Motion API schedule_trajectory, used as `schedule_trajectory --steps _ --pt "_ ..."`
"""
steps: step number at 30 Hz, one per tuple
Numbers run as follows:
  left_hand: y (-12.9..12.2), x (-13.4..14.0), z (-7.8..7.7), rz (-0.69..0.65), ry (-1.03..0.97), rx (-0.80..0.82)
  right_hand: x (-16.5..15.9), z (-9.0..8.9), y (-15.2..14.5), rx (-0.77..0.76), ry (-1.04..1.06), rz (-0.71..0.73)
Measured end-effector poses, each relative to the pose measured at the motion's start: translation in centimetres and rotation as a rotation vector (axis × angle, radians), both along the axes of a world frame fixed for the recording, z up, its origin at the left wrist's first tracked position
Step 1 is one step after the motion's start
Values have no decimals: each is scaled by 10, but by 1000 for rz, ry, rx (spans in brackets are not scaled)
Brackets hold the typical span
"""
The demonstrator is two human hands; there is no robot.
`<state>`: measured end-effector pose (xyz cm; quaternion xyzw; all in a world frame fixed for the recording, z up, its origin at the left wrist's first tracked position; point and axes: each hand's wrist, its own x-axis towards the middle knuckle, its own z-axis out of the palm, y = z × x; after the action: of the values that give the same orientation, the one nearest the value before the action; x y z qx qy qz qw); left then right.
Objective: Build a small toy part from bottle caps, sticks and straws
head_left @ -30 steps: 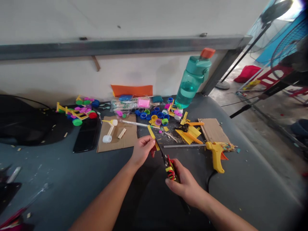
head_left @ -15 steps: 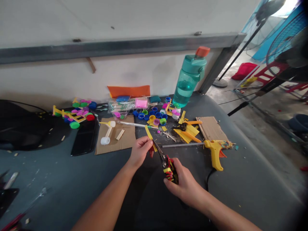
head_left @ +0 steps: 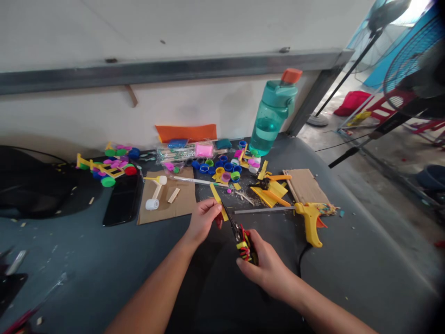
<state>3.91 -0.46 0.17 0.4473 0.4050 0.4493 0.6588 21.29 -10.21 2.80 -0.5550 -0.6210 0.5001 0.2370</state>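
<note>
My left hand [head_left: 206,217] pinches a thin yellow strip [head_left: 216,194] between thumb and fingers, above the dark table. My right hand [head_left: 266,262] is closed round the red, yellow and black handles of a pair of scissors [head_left: 238,231]. Their narrow dark blades point up and left, meeting the strip's edge beside my left thumb. The strip's lower end sticks out below that thumb. Whether the blades have cut into it I cannot tell. Beyond my hands lie yellow pieces [head_left: 277,189] and orange-handled pliers [head_left: 269,184].
A yellow glue gun [head_left: 310,221] lies at right by cardboard [head_left: 308,183]. Left are a phone [head_left: 121,200], cardboard [head_left: 186,197] with white wheel-like parts, and a colourful small model [head_left: 107,168]. Bottle caps [head_left: 228,166] and a water bottle [head_left: 269,118] stand at the back.
Both hands keep nearly the same place. The scissor blades look closer together at the yellow strip than before. Nothing on the table has moved.
</note>
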Motion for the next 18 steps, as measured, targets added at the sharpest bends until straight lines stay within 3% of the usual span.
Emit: schedule_trajectory --steps 18 --pt "-1 -1 0 -19 12 -17 0 3 -1 61 -25 6"
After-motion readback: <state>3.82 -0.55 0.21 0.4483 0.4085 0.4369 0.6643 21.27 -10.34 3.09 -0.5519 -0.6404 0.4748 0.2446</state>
